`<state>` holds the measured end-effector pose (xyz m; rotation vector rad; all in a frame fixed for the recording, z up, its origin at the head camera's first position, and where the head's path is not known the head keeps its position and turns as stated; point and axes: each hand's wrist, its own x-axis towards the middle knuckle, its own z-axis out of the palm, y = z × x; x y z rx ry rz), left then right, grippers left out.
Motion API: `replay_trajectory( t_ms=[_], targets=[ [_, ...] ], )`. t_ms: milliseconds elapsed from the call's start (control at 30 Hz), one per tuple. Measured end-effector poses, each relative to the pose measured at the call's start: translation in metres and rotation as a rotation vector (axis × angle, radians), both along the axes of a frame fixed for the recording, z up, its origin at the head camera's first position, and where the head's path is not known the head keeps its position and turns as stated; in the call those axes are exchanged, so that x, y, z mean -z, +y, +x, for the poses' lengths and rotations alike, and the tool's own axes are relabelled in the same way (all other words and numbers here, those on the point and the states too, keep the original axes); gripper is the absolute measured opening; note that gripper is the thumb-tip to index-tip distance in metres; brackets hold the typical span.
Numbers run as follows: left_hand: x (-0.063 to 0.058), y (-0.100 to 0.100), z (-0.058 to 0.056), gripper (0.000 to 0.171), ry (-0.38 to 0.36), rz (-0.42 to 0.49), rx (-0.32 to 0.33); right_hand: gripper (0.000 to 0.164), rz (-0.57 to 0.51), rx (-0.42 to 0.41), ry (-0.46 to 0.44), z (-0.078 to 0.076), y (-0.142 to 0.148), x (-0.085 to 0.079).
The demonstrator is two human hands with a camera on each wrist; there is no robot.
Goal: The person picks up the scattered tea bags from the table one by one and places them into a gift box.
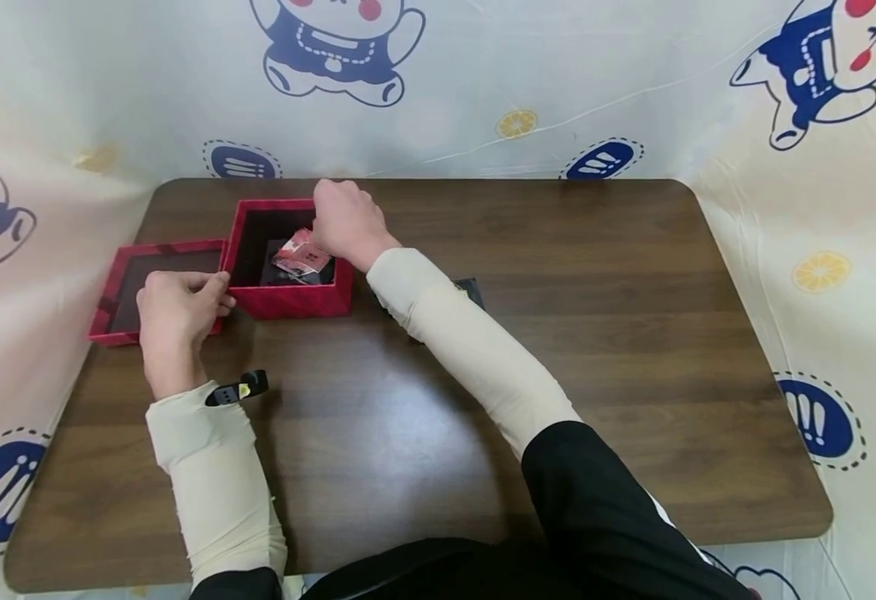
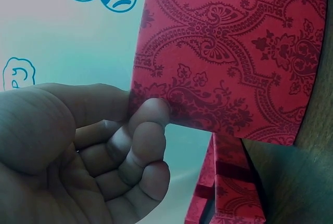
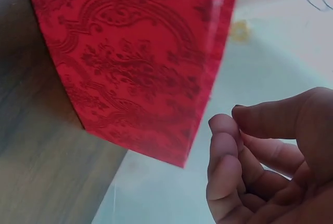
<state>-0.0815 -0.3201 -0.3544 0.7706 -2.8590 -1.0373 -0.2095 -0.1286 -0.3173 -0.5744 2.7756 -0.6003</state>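
Note:
A red patterned box (image 1: 287, 303) stands at the back left of the table, its top uncovered. Inside lie a red packet (image 1: 302, 253) and something black, partly hidden under it. My left hand (image 1: 175, 312) pinches the box's near left corner between thumb and fingers, as the left wrist view shows. Over the far right part of the rim is my right hand (image 1: 351, 218). Its fingers are curled with the thumb against the index finger in the right wrist view, nothing visible in them, apart from the box edge.
Left of the box lies a shallow red lid (image 1: 148, 265), dark inside, partly behind my left hand. A small black object (image 1: 472, 292) shows past my right forearm, mostly covered by it. A printed sheet (image 1: 483, 67) hangs behind the wooden table (image 1: 633, 333).

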Motion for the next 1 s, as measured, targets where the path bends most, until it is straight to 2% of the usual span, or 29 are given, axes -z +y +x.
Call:
replay_trajectory(
  t_ms=[200,300,433,633,800,900,1000],
  targets=[
    [0.002,-0.001,0.000,0.058,-0.019,0.027,-0.012,0.030,-0.125,-0.034,0.005,-0.001,0.024,-0.007],
    [0.002,0.000,0.001,0.059,-0.021,0.036,-0.013,0.025,-0.169,-0.018,-0.031,-0.002,0.039,-0.010],
    [0.001,0.001,0.000,0.061,-0.023,0.039,-0.015,0.016,-0.202,0.004,-0.012,-0.006,0.064,-0.008],
    [0.000,0.001,0.000,0.062,-0.025,0.033,-0.009,0.016,-0.193,0.047,0.023,-0.012,0.114,0.000],
    [0.001,0.002,-0.002,0.063,-0.023,0.040,0.004,0.015,-0.192,0.125,0.040,-0.014,0.158,0.001],
    [0.001,0.002,-0.002,0.063,-0.026,0.035,-0.001,0.015,-0.188,0.154,0.062,-0.013,0.174,0.003],
    [0.001,0.001,-0.001,0.062,-0.021,0.030,-0.013,0.014,-0.196,0.149,0.066,-0.013,0.179,0.004]
  ],
)
